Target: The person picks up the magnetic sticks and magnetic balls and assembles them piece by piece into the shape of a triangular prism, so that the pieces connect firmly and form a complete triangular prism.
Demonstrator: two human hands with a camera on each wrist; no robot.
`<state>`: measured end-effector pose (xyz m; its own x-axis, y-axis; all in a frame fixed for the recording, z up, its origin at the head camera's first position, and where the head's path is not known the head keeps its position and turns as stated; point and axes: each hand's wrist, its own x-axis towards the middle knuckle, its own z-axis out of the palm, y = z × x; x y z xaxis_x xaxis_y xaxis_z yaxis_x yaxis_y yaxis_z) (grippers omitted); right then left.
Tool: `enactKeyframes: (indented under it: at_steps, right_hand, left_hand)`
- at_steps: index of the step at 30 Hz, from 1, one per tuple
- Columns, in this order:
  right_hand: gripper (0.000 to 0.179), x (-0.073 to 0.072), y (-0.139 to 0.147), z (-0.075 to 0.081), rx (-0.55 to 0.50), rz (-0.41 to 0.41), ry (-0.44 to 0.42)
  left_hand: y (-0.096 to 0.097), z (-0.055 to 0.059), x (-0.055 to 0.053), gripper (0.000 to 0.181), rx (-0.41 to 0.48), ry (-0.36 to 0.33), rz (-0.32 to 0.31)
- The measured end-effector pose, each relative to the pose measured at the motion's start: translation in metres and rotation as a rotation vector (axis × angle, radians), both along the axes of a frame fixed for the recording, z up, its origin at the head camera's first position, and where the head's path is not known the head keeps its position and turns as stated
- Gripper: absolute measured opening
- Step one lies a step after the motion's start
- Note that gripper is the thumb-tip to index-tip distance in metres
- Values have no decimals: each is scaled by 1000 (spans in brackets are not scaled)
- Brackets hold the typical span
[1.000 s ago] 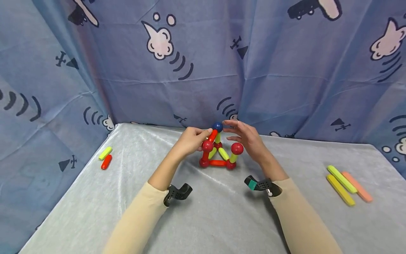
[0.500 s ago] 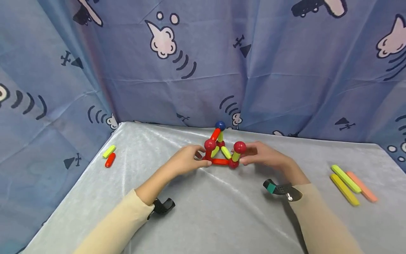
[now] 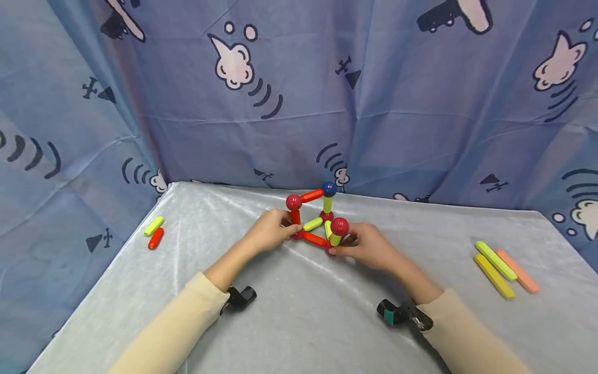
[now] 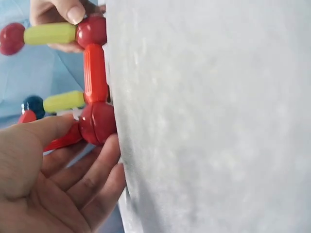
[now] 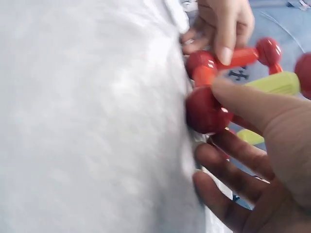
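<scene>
A ball-and-stick magnetic frame (image 3: 314,239) stands on the cloth with a triangular base. Red balls form its lower corners. Its left upright is red, while the right and back ones are yellow-green. On top sit a left red ball (image 3: 294,202), a right red ball (image 3: 339,226) and a blue ball (image 3: 329,189); a red stick (image 3: 312,196) joins the left and blue balls. My left hand (image 3: 268,231) grips the lower left corner, thumb and fingers about its red ball (image 4: 99,124). At the lower right corner, my right hand (image 3: 369,246) grips another red ball (image 5: 206,110).
At the table's left lie a short yellow-green stick (image 3: 153,226) and a short red stick (image 3: 156,238). Longer yellow-green (image 3: 496,261), yellow (image 3: 494,276) and orange (image 3: 517,271) sticks lie at the right. A patterned blue curtain (image 3: 299,104) hangs behind the grey-white cloth (image 3: 299,322).
Both hands have come down from the frame's top to its lower corners. The frame has turned: its right front corner is nearer me, and the blue ball now stands farther right of the left top ball.
</scene>
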<state>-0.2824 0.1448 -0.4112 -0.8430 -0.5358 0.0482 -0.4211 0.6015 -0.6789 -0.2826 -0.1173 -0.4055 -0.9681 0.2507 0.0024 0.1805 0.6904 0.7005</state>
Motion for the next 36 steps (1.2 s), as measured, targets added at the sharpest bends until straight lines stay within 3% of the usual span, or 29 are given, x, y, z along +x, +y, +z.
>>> enactKeyframes:
  at_steps: [4,13,19,23,25,27,31,34,36]
  right_hand:
    - [24,5,-6,-10,-61,-46,47]
    - [26,8,-7,-30,-279,-122,45]
    - [26,7,-2,-33,-286,-133,75]
    - [27,8,5,-34,-265,-153,86]
    - [27,8,7,-35,-256,-161,82]
    - [28,9,7,-34,-253,-161,79]
    - [28,7,3,-36,-258,-149,63]
    - [28,5,-1,-36,-266,-131,50]
    - [29,5,-3,-36,-273,-118,44]
  left_hand:
    - [-5,-4,-1,19,20,13,-16]
    - [-6,-3,1,18,-36,67,-13]
    - [-12,3,2,36,-112,38,-59]
    - [-36,13,5,43,-182,27,-86]
    - [-57,20,10,43,-217,47,-46]
    - [-84,26,16,42,-252,74,38]
    - [-140,36,34,41,-379,133,272]
    - [-177,39,49,43,-476,89,418]
    - [-198,38,57,44,-518,20,472]
